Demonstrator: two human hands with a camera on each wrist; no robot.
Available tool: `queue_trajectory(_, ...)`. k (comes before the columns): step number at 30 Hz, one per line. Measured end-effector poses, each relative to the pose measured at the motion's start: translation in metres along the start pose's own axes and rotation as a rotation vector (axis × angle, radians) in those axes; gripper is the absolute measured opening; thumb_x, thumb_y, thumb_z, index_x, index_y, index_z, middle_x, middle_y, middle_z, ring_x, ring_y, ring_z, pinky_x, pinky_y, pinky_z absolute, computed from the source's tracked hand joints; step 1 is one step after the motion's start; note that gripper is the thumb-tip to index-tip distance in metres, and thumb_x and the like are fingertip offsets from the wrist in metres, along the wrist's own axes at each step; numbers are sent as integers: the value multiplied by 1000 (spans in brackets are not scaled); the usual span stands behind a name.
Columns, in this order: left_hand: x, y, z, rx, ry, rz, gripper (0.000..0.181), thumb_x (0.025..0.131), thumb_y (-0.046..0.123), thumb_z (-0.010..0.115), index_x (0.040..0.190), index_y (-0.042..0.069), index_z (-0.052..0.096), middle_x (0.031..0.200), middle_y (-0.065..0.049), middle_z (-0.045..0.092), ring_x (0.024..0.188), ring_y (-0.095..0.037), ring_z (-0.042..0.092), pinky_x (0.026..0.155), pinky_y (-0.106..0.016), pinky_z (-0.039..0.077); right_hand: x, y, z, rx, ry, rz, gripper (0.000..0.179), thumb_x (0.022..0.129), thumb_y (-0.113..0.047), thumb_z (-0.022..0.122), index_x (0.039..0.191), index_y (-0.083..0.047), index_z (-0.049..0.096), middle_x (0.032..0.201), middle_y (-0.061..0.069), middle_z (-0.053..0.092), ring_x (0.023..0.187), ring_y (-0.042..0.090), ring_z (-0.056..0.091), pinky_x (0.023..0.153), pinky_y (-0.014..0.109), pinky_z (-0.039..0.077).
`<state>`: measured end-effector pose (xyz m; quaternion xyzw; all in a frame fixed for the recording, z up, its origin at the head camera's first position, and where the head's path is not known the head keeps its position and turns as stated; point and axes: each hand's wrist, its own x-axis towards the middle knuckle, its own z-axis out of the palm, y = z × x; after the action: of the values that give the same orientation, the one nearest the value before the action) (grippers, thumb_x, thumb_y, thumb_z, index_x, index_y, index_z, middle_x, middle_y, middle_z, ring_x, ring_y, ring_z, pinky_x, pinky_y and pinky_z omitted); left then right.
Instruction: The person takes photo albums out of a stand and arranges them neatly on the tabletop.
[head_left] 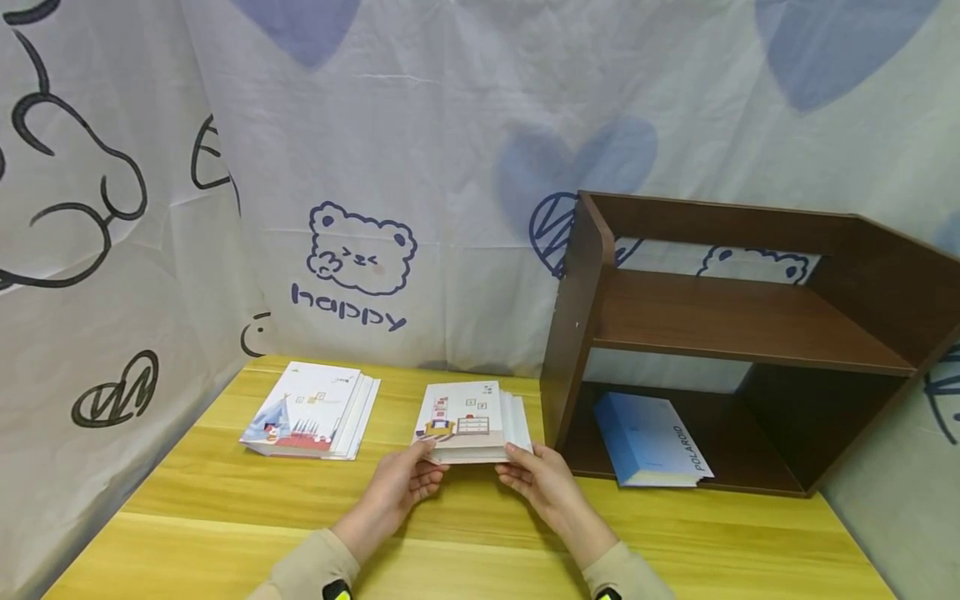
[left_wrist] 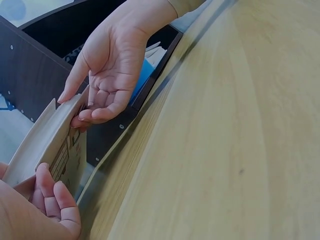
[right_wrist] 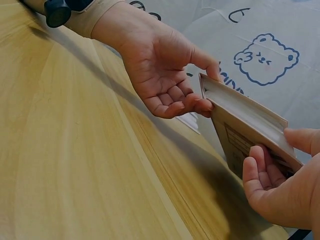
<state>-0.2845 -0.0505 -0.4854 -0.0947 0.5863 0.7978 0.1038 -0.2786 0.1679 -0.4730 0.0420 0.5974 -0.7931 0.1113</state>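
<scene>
A thick white book with drawn furniture on its cover is held by both hands above the middle of the table. My left hand pinches its near left corner, thumb on top and curled fingers below. At the near right corner my right hand grips in the same way. The left wrist view shows the book's page edges between the two hands. From the right wrist view, the book's underside is seen off the table, with fingertips against it.
Another thick white book, with a tent on its cover, lies at the table's back left. On the right stands a dark brown two-tier shelf. A blue and white book marked POLAROID lies in its lower tier. Printed cloth hangs behind.
</scene>
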Motion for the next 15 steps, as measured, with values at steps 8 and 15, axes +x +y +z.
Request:
queue_trajectory(8, -1, 1, -1, -10, -6, -15, 26, 92, 26, 61, 90, 0, 65, 68, 0, 70, 62, -9, 61, 65, -25, 52, 1, 1, 0, 33, -15, 16, 40, 96, -16, 61, 124, 9, 46, 83, 2, 66, 78, 12, 67, 77, 25, 56)
queue_trajectory(15, -1, 1, -2, -18, -4, -20, 25, 92, 27, 62, 91, 2, 64, 68, 0, 69, 63, -9, 61, 65, -25, 52, 1, 2, -1, 64, -16, 29, 39, 96, -15, 61, 123, 8, 46, 82, 2, 66, 79, 12, 67, 77, 25, 56)
